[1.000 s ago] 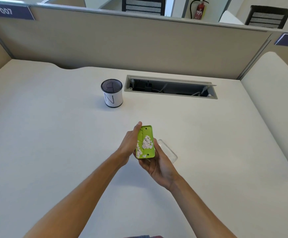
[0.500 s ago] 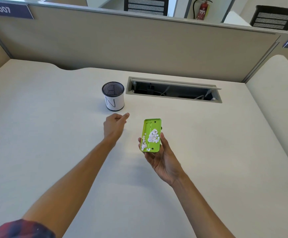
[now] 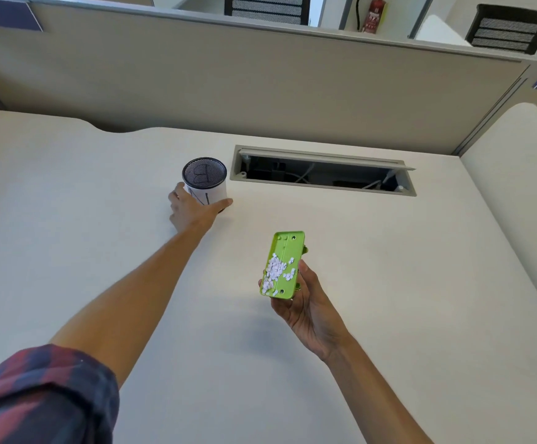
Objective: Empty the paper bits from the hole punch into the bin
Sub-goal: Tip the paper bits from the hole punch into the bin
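Toward the desk's (image 3: 68,238) rear edge, the left hand (image 3: 190,209) cups the bin (image 3: 205,181), fingers spread around its base. Bare desk separates it from the right hand (image 3: 305,302), which grips the green hole punch (image 3: 281,265) mid-desk, paper bits (image 3: 275,270) heaped in its upturned tray.

Left hand (image 3: 190,209) stretched out, fingers around the near side of the bin (image 3: 205,181) on the worktop (image 3: 68,219). Right hand (image 3: 305,302) holding the green punch (image 3: 282,265) underside up, white bits (image 3: 275,270) heaped inside. Open cable hatch (image 3: 321,171) beyond.
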`<state>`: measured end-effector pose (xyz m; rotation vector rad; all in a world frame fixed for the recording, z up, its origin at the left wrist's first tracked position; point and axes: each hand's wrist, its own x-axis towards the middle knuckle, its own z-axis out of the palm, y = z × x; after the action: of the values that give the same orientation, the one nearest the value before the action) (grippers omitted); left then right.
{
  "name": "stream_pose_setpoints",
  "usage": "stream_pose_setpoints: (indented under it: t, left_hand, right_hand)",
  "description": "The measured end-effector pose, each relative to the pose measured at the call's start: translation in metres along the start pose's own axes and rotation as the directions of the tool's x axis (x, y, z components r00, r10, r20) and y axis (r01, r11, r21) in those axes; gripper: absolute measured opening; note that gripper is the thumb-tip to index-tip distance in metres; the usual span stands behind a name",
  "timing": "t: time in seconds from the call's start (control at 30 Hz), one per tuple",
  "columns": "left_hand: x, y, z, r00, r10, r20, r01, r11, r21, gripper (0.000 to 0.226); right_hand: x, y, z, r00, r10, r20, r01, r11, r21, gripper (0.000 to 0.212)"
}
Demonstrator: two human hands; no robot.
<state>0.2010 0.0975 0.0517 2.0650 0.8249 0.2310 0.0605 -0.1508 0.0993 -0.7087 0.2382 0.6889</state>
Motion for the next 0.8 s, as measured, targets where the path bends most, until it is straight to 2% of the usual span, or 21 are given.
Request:
stream_pose_setpoints:
  t: [0.1,0.27,0.37,0.8]
  left_hand:
    - [0.01,-0.002,0.007,0.999,0.004,0.035,-0.002,0.998,-0.068,0.115]
    - [0.018,-0.003,0.013,1.0,-0.007,-0.023,0.002,0.976,-0.218,0.087]
    - [0.017,-0.006,0.013,0.999,0.02,-0.034,-0.029,0.961,-0.274,0.079]
    - [-0.062,-0.024,-0.001,0.985,0.17,-0.01,-0.163,0.924,-0.347,0.074]
  right_hand:
    - [0.002,0.001,0.0,1.0,0.003,0.001,-0.003,1.0,-0.002,0.047]
    - [0.005,0.004,0.003,1.0,0.009,0.01,-0.009,1.0,0.001,0.059]
    - [0.005,0.005,0.004,1.0,0.011,0.016,-0.011,1.0,0.004,0.061]
    - [-0.007,0.003,0.004,0.999,-0.019,0.032,0.019,1.0,0.01,0.049]
